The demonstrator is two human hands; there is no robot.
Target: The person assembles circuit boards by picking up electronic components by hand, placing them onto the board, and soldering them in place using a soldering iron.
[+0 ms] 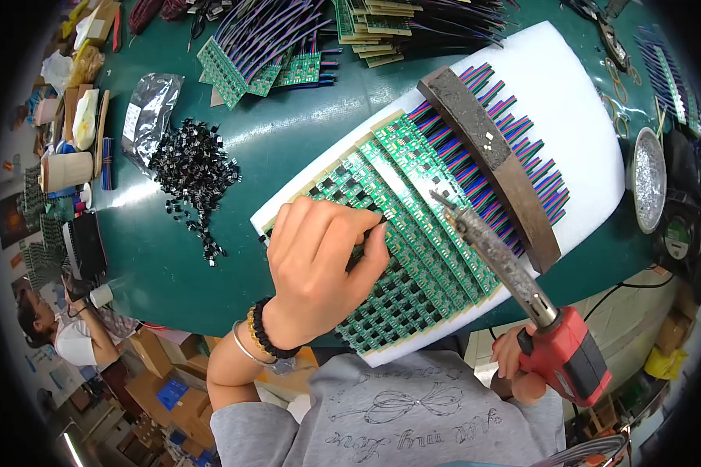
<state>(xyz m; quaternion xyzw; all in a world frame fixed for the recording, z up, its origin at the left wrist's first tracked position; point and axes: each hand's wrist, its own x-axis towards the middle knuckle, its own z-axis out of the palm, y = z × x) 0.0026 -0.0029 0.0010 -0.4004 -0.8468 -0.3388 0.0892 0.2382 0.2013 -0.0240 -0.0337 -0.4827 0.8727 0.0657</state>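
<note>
My left hand (319,261), with bracelets on its wrist, hovers over rows of green circuit boards (413,249). Its thumb and index finger pinch a small black component (382,219) at the boards' surface, partly hidden by the fingers. Many similar black parts sit on the boards' nearer left portion. At the lower right, my right hand (514,364) is wrapped round the grip of a red and black soldering gun (568,354). The gun's crusted metal barrel slants up and left, with its tip above the boards. Bundled coloured wires (483,204) run from the boards' far edge.
The boards lie on a white foam slab (580,101), with a dark bar (494,148) across the wires. Loose black components (195,167) lie left, beside a clear plastic bag (152,117). Wired boards (245,66) are stacked behind. A metal dish (649,183) stands right. Another person (78,335) sits far left.
</note>
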